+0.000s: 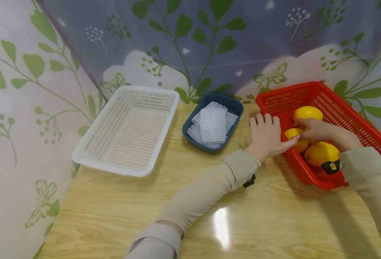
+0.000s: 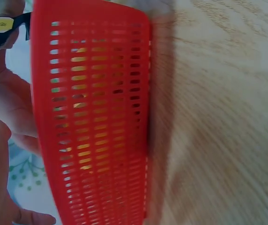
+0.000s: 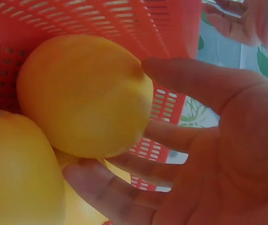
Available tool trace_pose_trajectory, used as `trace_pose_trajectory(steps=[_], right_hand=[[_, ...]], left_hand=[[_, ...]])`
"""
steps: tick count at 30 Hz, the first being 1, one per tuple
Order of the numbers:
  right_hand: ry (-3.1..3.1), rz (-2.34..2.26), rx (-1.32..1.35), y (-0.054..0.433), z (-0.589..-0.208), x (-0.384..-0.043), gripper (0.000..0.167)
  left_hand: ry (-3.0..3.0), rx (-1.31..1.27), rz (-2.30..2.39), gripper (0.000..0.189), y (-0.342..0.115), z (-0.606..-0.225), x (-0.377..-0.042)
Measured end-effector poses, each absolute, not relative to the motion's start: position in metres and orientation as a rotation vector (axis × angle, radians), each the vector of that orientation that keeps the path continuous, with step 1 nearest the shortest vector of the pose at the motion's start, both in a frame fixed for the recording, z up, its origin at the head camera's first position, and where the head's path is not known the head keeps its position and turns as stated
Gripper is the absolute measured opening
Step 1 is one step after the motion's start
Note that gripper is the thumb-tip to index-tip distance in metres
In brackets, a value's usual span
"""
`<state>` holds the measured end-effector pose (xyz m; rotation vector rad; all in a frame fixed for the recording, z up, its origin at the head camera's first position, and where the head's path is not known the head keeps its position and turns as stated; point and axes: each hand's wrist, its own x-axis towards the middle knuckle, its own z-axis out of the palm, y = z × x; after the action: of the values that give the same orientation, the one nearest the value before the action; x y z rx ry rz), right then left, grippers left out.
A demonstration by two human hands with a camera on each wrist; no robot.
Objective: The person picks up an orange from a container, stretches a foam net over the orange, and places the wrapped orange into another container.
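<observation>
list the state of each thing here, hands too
white plastic basket: upright, uncovered
foam nets: piled, overlapping
blue tray: upright, holding foam nets
lemon-like fruits: unwrapped
red plastic basket: upright, uncovered, holding fruits
left hand: fingers extended, at red basket's rim
right hand: thumb and fingers around one fruit

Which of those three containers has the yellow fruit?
The rightmost, red basket holds yellow fruits; the blue tray has white foam nets, the white basket shows neither.
</observation>
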<state>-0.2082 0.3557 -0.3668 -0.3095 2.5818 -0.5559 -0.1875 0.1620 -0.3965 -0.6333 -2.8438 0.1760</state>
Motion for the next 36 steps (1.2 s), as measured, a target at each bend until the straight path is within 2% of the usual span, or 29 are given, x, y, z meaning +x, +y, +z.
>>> trace_pose_trajectory(steps=[11, 20, 29, 36], right_hand=[[2.619, -0.437, -0.431, 0.347, -0.389, -0.211, 0.054], [2.665, -0.448, -0.37, 0.345, -0.395, -0.211, 0.056], [2.692, -0.483, -0.291, 0.348, -0.395, -0.208, 0.066], [2.718, -0.484, -0.259, 0.349, -0.39, -0.207, 0.069]], left_hand=[[-2.823, -0.59, 0.209, 0.073, 0.177, -0.411, -0.193], [-2.906, -0.516, 0.26, 0.078, 0.18, -0.418, -0.195], [-2.943, -0.476, 0.211, 0.084, 0.181, -0.424, -0.197], [-2.919, -0.49, 0.176, 0.08, 0.18, -0.423, -0.198]])
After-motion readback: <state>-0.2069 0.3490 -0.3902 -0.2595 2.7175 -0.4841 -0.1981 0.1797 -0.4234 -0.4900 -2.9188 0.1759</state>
